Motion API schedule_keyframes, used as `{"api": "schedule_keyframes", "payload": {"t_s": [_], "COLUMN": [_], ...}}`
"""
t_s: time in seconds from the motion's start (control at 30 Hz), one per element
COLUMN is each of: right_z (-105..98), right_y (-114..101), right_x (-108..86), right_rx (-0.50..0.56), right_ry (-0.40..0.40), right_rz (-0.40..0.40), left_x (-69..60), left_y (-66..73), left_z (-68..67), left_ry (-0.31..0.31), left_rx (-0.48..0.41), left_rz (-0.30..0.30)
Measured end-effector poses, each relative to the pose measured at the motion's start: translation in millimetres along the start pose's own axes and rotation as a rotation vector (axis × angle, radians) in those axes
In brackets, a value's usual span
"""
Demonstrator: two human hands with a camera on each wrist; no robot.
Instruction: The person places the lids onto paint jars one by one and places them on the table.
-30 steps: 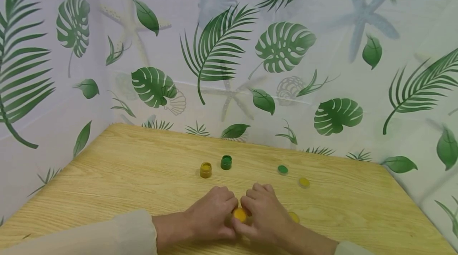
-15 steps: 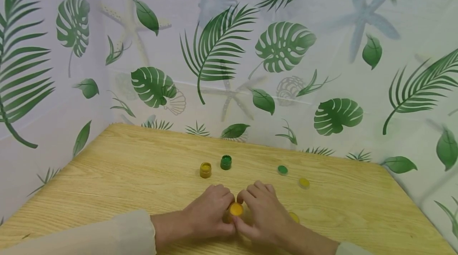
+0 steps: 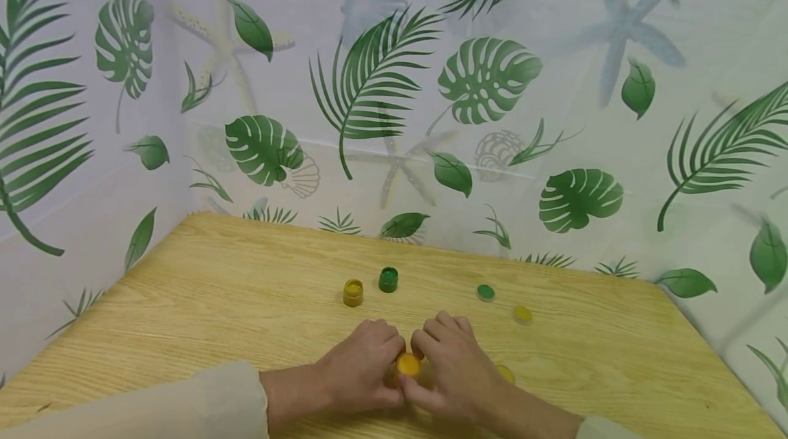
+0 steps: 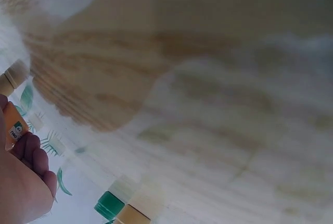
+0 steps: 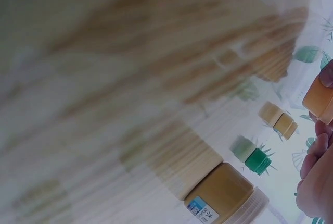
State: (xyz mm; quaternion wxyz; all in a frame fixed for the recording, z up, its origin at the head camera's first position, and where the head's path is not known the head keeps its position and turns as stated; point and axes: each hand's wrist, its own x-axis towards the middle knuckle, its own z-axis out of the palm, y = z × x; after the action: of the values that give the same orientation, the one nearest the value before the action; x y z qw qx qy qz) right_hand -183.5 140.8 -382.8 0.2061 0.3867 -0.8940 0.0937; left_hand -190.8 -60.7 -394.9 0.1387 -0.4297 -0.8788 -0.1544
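Note:
Near the front of the table, a small orange paint jar (image 3: 409, 365) is held between both hands. My left hand (image 3: 362, 369) grips it from the left; in the left wrist view the orange jar (image 4: 15, 125) shows a label beside the curled fingers. From the right, my right hand (image 3: 452, 372) pinches the jar at its upper part, thumb in front and fingers behind. The right wrist view shows the orange jar (image 5: 318, 98) only in part. Whether its lid is on, I cannot tell. Beside the right wrist stands a yellow paint jar (image 3: 505, 375), partly hidden.
Further back stand an uncovered ochre-yellow paint jar (image 3: 353, 293) and an uncovered green paint jar (image 3: 388, 280). A green lid (image 3: 486, 293) and a yellow lid (image 3: 522, 314) lie to their right. A leaf-patterned cloth (image 3: 394, 97) hangs behind the wooden table (image 3: 234, 268).
The orange jar and the fingers round it have shifted slightly left and away, then a little back. Both hands have kept their hold. The other jars and lids have not moved.

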Motion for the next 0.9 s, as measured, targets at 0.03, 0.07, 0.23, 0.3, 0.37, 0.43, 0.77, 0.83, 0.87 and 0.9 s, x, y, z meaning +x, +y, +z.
{"api": "schedule_keyframes", "payload": {"t_s": [0.03,0.07,0.23,0.3,0.37,0.43,0.77,0.83,0.87,0.9], "right_z": [-0.3,-0.6,-0.4,0.5,1.4,2.6,5.4,5.6,5.8,6.0], "right_y": [-0.3,-0.7,-2.4,-3.0,-4.0,-4.9,-5.7,-5.1,-4.6,-4.1], "right_x": [0.2,0.4,1.2,1.0,0.6,0.3,1.0,0.9,0.7,0.6], "right_rx": [0.0,-0.002,0.007,0.011,0.011,0.004,-0.004,-0.001,-0.001,-0.005], "right_ry": [-0.006,-0.014,-0.024,-0.025,-0.037,-0.049,-0.067,-0.054,-0.043,-0.03], "right_rz": [0.002,0.005,-0.02,-0.039,-0.051,-0.06,-0.046,-0.033,-0.029,-0.03], "left_x": [0.3,0.4,1.2,1.3,1.4,1.2,1.1,1.7,1.9,1.9], "left_y": [0.2,0.4,2.2,3.3,4.1,4.6,3.7,3.3,2.7,2.1], "left_z": [-0.1,-0.1,-0.4,-0.6,-0.9,-1.1,-2.5,-3.6,-3.9,-4.3], "left_ry": [-0.004,-0.01,-0.041,-0.063,-0.089,-0.113,-0.159,-0.182,-0.19,-0.195], "left_rx": [0.002,-0.001,-0.002,-0.002,-0.009,-0.015,-0.059,-0.085,-0.093,-0.094], "left_rz": [0.0,-0.001,0.015,0.019,0.013,0.008,-0.017,-0.042,-0.053,-0.063]}}
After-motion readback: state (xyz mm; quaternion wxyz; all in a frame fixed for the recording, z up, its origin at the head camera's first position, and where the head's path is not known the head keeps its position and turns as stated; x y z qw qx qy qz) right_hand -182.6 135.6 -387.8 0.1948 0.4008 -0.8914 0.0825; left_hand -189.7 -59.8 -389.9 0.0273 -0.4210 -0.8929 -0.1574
